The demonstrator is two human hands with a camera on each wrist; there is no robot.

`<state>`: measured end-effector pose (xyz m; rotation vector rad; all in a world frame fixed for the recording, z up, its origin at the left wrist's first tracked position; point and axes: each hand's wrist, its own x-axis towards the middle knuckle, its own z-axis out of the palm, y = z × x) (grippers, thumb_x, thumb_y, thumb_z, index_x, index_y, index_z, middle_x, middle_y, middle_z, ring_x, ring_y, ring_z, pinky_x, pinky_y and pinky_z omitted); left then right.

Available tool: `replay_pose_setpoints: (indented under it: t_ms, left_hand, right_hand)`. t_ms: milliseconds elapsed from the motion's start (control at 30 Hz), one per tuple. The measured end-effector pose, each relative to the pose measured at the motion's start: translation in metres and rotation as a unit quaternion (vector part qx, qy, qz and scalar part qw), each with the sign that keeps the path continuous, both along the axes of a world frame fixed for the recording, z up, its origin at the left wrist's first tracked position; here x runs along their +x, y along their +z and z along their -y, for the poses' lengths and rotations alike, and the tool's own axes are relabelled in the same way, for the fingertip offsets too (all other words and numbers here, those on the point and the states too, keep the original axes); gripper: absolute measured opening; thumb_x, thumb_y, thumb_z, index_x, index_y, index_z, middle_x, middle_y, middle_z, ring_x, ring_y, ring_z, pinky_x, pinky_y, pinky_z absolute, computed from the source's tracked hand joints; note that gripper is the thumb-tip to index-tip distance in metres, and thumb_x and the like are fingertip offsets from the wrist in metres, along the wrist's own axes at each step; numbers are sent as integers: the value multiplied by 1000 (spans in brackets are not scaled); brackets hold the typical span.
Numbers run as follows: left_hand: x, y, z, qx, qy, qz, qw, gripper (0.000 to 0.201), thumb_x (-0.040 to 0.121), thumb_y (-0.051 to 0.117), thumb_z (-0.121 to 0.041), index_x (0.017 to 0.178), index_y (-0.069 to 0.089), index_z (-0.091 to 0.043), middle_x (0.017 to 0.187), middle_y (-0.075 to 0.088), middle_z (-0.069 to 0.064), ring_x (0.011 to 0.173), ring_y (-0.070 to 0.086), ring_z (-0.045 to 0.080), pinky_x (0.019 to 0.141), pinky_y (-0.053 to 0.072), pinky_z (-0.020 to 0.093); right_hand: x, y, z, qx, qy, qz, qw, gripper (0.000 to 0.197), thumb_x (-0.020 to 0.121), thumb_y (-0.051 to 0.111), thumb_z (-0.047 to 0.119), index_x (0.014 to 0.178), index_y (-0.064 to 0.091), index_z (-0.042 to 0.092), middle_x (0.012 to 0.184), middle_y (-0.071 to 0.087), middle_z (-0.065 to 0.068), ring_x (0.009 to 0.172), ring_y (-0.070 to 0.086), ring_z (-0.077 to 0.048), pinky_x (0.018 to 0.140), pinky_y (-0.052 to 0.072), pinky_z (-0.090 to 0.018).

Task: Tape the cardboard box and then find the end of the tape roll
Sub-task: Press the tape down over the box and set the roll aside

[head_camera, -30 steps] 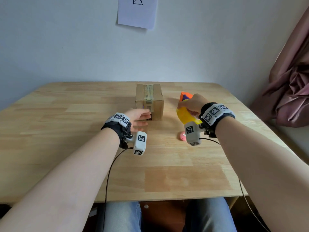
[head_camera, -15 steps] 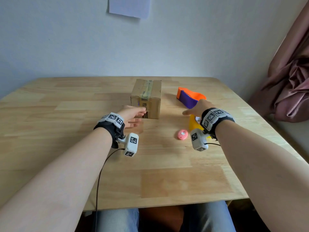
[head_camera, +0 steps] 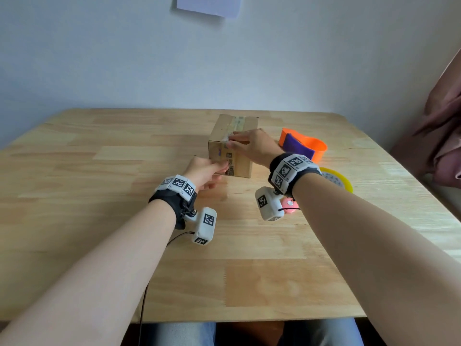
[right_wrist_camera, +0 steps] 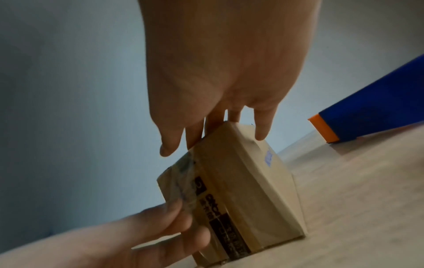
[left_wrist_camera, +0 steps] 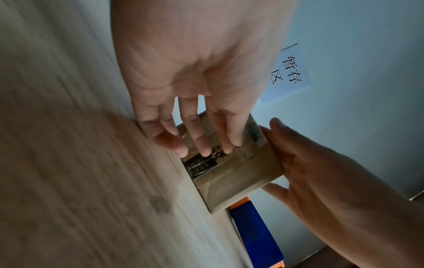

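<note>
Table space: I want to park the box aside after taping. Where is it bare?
The table lies bare left of the cardboard box and along its near edge. Right is crowded: orange holder, yellow tape roll, pink object.

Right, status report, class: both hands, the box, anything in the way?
Left hand open, fingers on cardboard box front. Right hand open, pressing tape on top edge. Yellow tape roll idle, right of box. Nothing blocking.

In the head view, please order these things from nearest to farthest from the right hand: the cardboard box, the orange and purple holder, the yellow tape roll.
From the right hand:
1. Cardboard box, under its fingers, touching.
2. Orange and purple holder, just right of the hand, on the table.
3. Yellow tape roll, right of the wrist, nearer the person, partly hidden by the wristband.
</note>
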<state>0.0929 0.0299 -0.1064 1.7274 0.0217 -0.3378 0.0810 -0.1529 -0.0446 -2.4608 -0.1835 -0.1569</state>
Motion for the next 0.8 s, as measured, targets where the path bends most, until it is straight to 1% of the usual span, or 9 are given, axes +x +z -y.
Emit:
replay_pose_setpoints:
  t_ms: [67, 167, 233, 300, 333, 400, 533, 700, 800]
  left_hand:
    - [0, -2, -1, 4, 2, 15, 1000, 29, 92, 77, -32, 111, 77, -11, 110, 81, 1, 92, 74, 18, 67, 57, 29]
    - [1, -7, 0, 4, 4, 23, 1000, 22, 94, 76, -32, 104, 78, -12, 108, 81, 3, 87, 74, 17, 66, 55, 28]
    - [3, -9, 2, -3, 1, 20, 1000, 18, 95, 75, -30, 100, 77, -13, 106, 81, 4, 85, 74, 18, 66, 55, 29]
    - [6, -11, 5, -16, 0, 15, 1000, 20, 95, 75, -29, 103, 77, -11, 103, 81, 4, 80, 73, 18, 63, 55, 28]
    - [7, -13, 6, -20, 1, 15, 1000, 23, 95, 75, -29, 107, 76, -9, 101, 81, 4, 77, 73, 17, 61, 55, 27]
    - [11, -14, 7, -17, -2, 17, 1000, 25, 96, 74, -30, 108, 76, -8, 97, 81, 3, 73, 73, 16, 56, 55, 26]
    - [15, -16, 6, -23, -17, 8, 1000, 17, 95, 74, -31, 95, 75, -14, 96, 81, 3, 74, 73, 19, 54, 58, 27]
    - [16, -19, 4, -40, -17, -1, 999, 19, 94, 76, -33, 95, 76, -14, 95, 83, 3, 74, 74, 19, 64, 62, 35]
    - [17, -19, 3, -47, -24, -4, 999, 19, 94, 76, -32, 95, 76, -13, 90, 83, 0, 72, 75, 17, 68, 64, 38]
  right_hand:
    - [6, -7, 2, 25, -24, 12, 999, 44, 94, 69, 51, 126, 76, 21, 145, 65, 5, 139, 53, -18, 117, 41, -40]
    - [15, -16, 2, 60, -58, 21, 996, 43, 87, 74, 57, 114, 81, 25, 134, 71, 9, 131, 55, -21, 110, 47, -46]
    - [20, -19, 1, 65, -71, 33, 995, 44, 83, 75, 62, 107, 83, 25, 125, 74, 8, 127, 51, -22, 104, 47, -41]
    - [21, -18, -2, 40, -78, 43, 995, 40, 80, 77, 63, 96, 80, 26, 114, 73, 8, 121, 43, -22, 92, 40, -36]
    - [21, -18, -4, 29, -81, 48, 995, 36, 79, 78, 63, 89, 76, 28, 109, 70, 9, 117, 40, -22, 87, 37, -35]
    - [21, -19, -7, 17, -90, 61, 994, 35, 76, 80, 62, 82, 68, 30, 103, 61, 14, 109, 36, -20, 82, 36, -35]
    - [21, -25, -7, -2, -90, 88, 992, 37, 76, 79, 63, 80, 66, 30, 100, 56, 17, 104, 36, -19, 77, 40, -38]
    - [21, -29, -6, -25, -85, 108, 990, 39, 76, 77, 67, 84, 65, 31, 103, 56, 19, 103, 37, -17, 71, 39, -37]
    - [22, -33, -7, -44, -82, 117, 989, 41, 76, 76, 67, 88, 63, 31, 108, 58, 16, 103, 36, -16, 71, 44, -38]
